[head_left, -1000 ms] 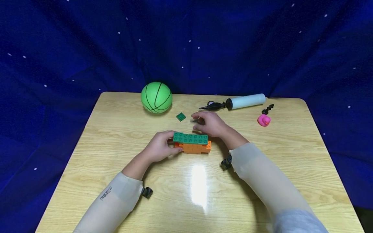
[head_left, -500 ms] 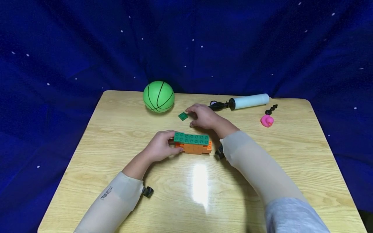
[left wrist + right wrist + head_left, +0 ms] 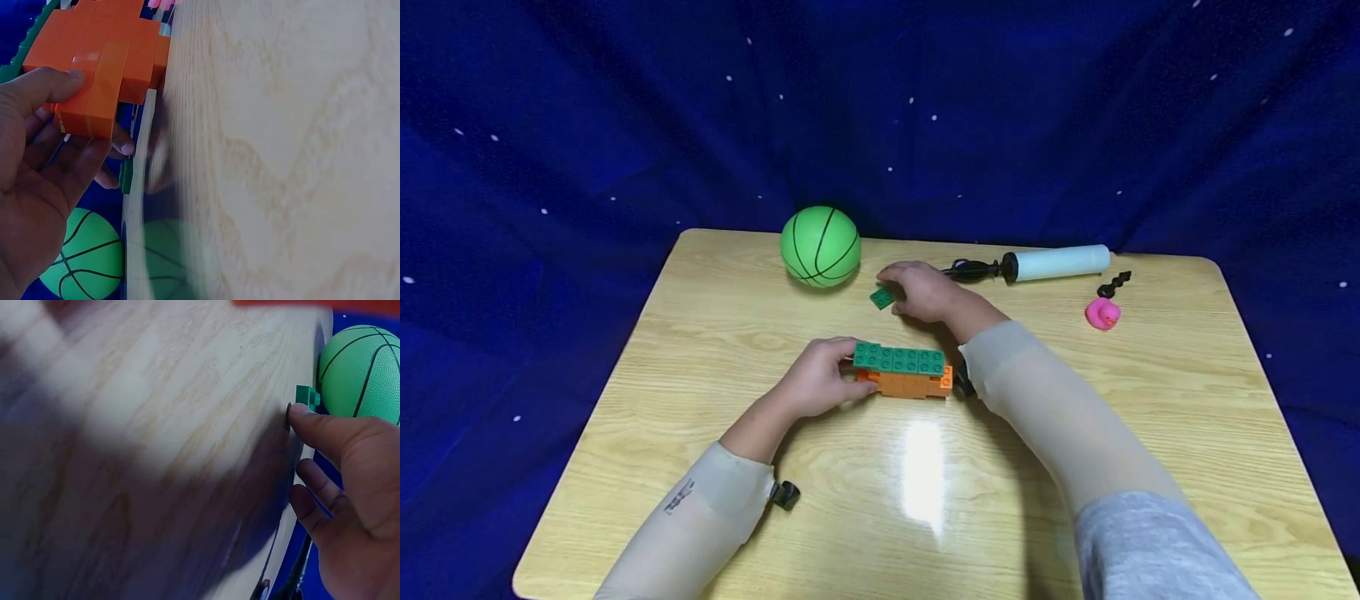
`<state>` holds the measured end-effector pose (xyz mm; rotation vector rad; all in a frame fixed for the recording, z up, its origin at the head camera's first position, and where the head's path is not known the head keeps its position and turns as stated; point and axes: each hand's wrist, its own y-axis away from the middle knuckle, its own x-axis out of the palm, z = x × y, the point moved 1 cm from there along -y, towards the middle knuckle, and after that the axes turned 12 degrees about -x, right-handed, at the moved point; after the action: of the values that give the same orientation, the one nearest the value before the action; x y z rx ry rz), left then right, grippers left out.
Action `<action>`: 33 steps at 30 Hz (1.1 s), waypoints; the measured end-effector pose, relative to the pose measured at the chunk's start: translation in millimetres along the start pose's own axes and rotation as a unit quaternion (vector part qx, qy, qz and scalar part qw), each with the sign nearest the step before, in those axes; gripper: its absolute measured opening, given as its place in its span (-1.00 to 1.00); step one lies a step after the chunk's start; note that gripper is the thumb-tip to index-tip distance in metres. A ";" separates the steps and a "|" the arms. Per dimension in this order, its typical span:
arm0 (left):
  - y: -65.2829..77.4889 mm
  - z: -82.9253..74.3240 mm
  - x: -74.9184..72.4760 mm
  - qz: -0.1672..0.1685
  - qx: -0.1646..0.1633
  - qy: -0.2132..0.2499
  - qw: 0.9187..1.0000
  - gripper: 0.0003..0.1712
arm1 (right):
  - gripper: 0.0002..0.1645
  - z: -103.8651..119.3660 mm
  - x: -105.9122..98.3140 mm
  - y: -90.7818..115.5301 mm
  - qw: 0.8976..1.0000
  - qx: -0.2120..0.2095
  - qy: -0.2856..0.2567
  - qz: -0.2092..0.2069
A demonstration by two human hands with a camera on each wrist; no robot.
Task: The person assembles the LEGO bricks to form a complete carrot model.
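Observation:
My left hand point(image 3: 820, 379) grips the left end of a block build with a green studded top point(image 3: 898, 358) and an orange body point(image 3: 910, 384). In the left wrist view the thumb lies on the orange side and the fingers are beneath. Farther back, my right hand point(image 3: 925, 292) is spread around the right side of a small green toy brick point(image 3: 881, 298) on the table, covering part of it. The right wrist view has the thumb tip right at this green brick point(image 3: 304, 395), with the other fingers apart from the thumb.
A green ball point(image 3: 821, 247) with black lines stands at the back left of the wooden table point(image 3: 700, 308). Behind and right of the right hand lie a hand pump point(image 3: 1060, 262), a black knobbed piece point(image 3: 1114, 285) and a pink rubber duck point(image 3: 1102, 314). A blue curtain point(image 3: 880, 108) hangs behind.
My right hand has moved back and left to the small green brick and now partly covers it. The left hand keeps its grip on the build. The whole view has shifted slightly.

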<state>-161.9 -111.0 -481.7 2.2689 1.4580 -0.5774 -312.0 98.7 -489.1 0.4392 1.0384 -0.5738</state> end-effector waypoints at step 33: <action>0.9 1.8 1.1 0.011 -0.021 0.035 0.999 -0.62 | -0.48 7.1 -0.5 18.3 0.999 -0.040 0.015 0.000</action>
<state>-160.9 -111.5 -483.7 2.2916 1.4611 -0.4598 -295.8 108.7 -484.2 0.3773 1.0864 -0.5250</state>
